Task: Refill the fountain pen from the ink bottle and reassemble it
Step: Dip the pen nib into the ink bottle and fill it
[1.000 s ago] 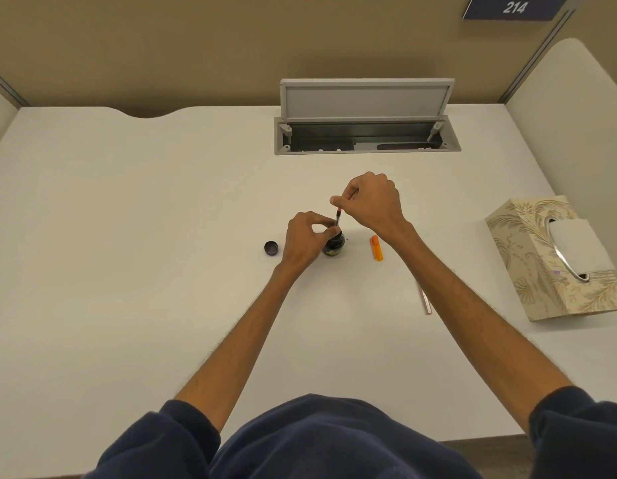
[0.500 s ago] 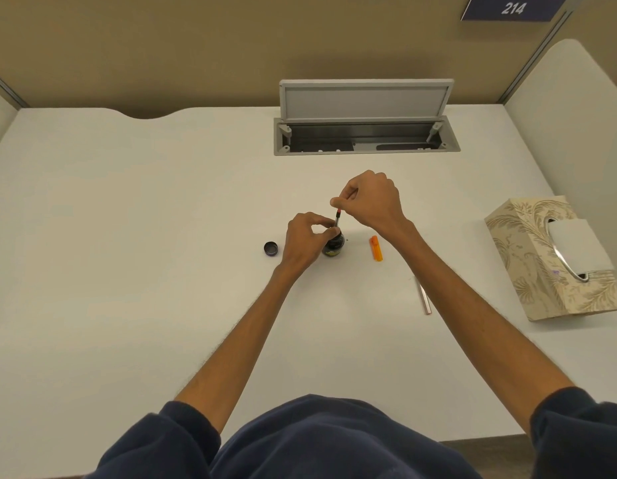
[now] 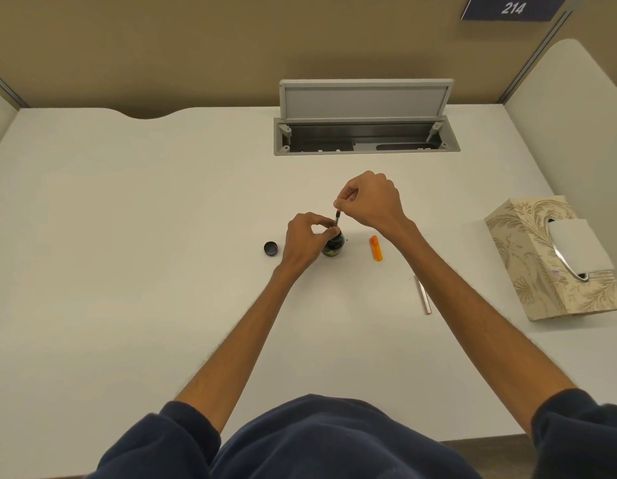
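Partly hidden by the left hand [image 3: 305, 242], the ink bottle [image 3: 334, 245] shows little.

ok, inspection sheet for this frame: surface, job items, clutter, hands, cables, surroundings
Surface: white desk, no spills seen.
Job's things: open ink bottle upright at centre; pen section with converter standing in its mouth; bottle cap lying left of it; orange pen part right of it; silver pen barrel lying further right and nearer.
Clutter: patterned tissue box at the right edge.
Grippers: left hand holds the bottle and pen section; right hand pinches the converter's top end.
Cables: nothing seen.
Surroundings: open cable hatch at the desk's rear, tan partition, sign reading 214.
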Tool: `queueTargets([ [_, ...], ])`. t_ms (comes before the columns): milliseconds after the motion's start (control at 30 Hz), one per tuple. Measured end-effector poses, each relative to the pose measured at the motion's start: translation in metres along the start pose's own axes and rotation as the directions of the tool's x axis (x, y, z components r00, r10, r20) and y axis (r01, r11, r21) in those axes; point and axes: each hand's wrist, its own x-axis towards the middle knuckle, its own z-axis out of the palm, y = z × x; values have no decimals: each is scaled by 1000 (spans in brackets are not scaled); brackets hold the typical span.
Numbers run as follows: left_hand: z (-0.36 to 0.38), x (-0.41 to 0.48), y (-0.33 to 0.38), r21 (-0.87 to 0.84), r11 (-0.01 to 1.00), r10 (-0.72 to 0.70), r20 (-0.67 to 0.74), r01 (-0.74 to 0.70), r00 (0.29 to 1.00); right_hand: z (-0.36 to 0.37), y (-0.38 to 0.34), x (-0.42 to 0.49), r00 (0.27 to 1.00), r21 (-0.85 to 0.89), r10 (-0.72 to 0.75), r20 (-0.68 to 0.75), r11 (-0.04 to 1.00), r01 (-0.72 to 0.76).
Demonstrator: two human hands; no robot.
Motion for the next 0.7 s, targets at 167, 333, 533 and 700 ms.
queueTargets([
  [167,0,0,-1,5,1000,7,-4,-7,1000,1,0,1,999,-12,31,-20,999,-32],
  [333,-1,0,-2,2,1000,5,-1,-5,1000,1,2,0,999,-7,48,-18,999,-48],
  [533,-1,0,-1,4,1000,14,-4,-14,1000,-2,1,-1,1000,19,7,14,1000,-7],
  [700,-1,0,-1,7,1000,16,-2,-16,1000,0,0,0,1000,-9,24,3,1000,-24],
])
